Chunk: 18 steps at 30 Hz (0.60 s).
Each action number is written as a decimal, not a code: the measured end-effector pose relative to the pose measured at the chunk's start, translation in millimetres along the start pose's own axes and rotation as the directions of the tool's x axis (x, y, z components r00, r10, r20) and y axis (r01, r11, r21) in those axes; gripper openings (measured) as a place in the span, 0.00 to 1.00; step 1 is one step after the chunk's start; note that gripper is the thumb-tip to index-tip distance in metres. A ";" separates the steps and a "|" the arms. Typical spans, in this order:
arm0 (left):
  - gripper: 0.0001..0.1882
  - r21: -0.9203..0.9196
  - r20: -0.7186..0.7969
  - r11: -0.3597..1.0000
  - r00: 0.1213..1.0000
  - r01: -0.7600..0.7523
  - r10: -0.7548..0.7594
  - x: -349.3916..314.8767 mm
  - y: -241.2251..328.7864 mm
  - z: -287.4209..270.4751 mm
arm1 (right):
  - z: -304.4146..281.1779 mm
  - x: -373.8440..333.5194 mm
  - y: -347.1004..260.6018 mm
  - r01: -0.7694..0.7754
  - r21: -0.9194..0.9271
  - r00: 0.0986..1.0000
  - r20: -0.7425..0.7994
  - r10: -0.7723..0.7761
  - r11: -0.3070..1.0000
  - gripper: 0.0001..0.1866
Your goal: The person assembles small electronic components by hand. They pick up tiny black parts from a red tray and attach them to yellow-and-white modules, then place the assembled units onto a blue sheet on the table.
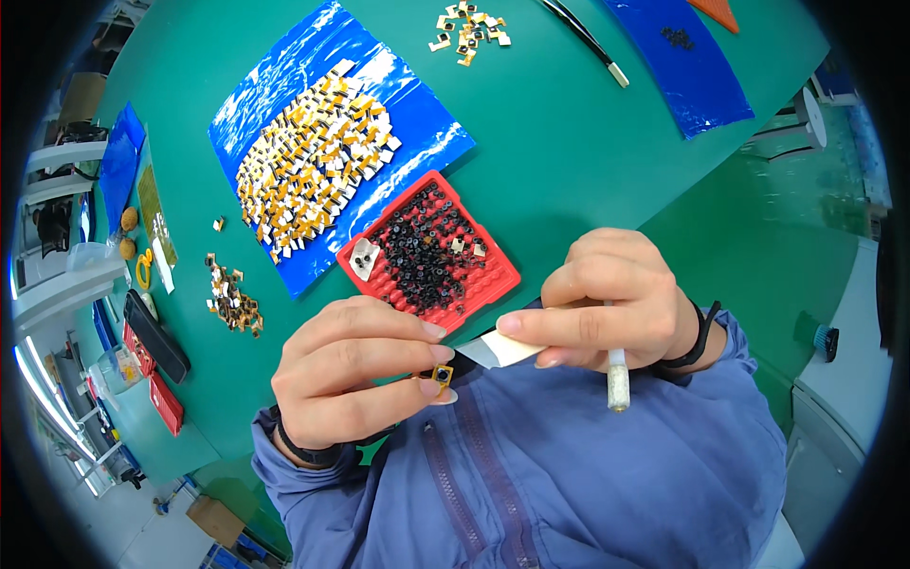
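My left hand (341,370) pinches a small square module (442,374), gold-edged with a dark round centre, between thumb and fingertips. In my right hand (621,294), thumb and forefinger grip a white piece of paper or cloth (507,349) with a flat pointed end. A thin stick (618,387) with a whitish, speckled end also passes through the right hand's fingers, pointing down. The white piece's tip is close to the module; whether they touch I cannot tell. Just beyond both hands, a red tray (505,275) holds many small black round parts (417,242).
A blue sheet (275,81) bears a large heap of gold-and-white modules (318,156). Smaller piles lie at left (233,299) and far side (467,33). Tweezers (588,43) and another blue sheet (697,95) are at far right. A black case (156,337) sits left.
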State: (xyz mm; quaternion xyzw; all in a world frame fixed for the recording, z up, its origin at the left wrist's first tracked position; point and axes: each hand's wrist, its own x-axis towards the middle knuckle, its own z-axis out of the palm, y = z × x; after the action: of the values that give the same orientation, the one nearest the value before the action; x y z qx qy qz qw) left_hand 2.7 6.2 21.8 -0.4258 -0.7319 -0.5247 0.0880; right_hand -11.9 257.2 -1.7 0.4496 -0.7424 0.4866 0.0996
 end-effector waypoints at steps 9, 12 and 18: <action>0.13 0.065 0.021 0.998 1.000 -0.011 0.010 1.3 -0.2 0.4 | 2.0 -2.0 2.5 0.016 0.011 1.000 -0.003 -0.016 1.000 0.16; 0.14 0.079 0.044 0.997 0.999 -0.019 0.015 1.4 0.1 -1.4 | 1.8 -2.0 2.3 0.012 0.009 1.000 -0.002 -0.012 1.000 0.16; 0.12 0.076 0.001 0.997 1.000 0.005 -0.005 1.0 0.8 1.1 | 1.6 -2.3 3.1 -0.007 0.011 1.000 -0.001 0.007 1.000 0.15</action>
State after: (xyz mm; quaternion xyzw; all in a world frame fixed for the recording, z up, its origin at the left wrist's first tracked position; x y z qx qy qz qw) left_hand 3.0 7.7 22.5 -0.4207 -0.7525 -0.4962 0.1023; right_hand -12.5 257.5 -5.8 0.4473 -0.7413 0.4911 0.0956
